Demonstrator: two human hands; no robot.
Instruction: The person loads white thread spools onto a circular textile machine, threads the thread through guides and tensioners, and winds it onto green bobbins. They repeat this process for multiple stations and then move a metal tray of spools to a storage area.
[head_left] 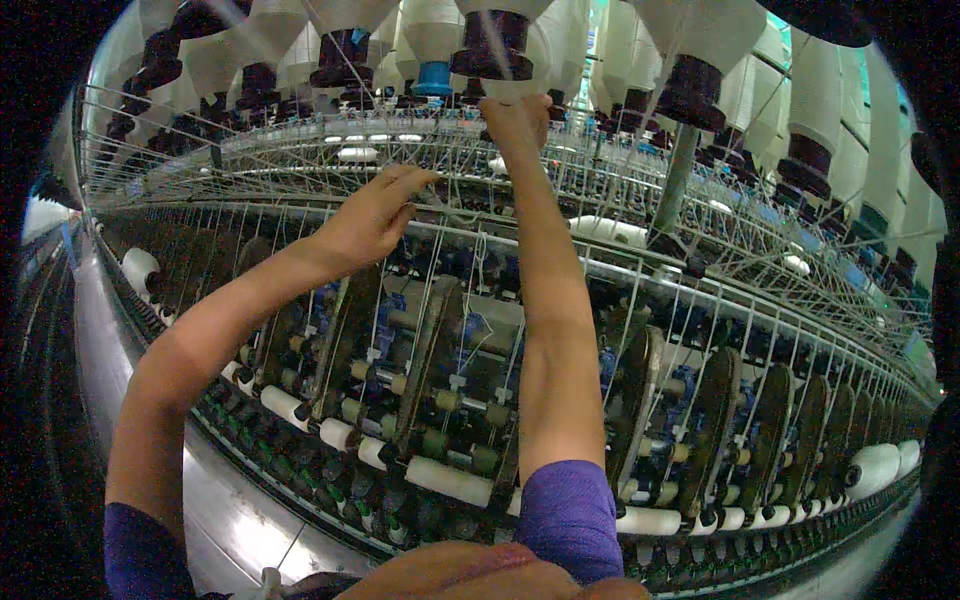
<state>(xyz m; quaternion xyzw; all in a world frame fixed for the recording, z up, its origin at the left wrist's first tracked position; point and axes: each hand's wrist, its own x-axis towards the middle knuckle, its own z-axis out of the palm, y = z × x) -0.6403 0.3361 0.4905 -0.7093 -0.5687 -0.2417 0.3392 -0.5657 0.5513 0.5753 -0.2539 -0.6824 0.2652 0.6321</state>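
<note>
My right hand is raised high over the spinning machine, just under the dark bottom end of a hanging white roving bobbin. Its fingers are curled, and whatever is between them is hidden. Lower and to the left, my left hand reaches over the top rail, fingers stretched to the right and thumb apart from them. Beside its fingertips hang loose white roving strands, which drop toward the rollers. No thing shows clearly in the left hand.
More roving bobbins hang overhead, one with a blue end. Thin rods and a grey post stand behind the rail. White rollers run along the front above green-marked spindles. A metal ledge lies at lower left.
</note>
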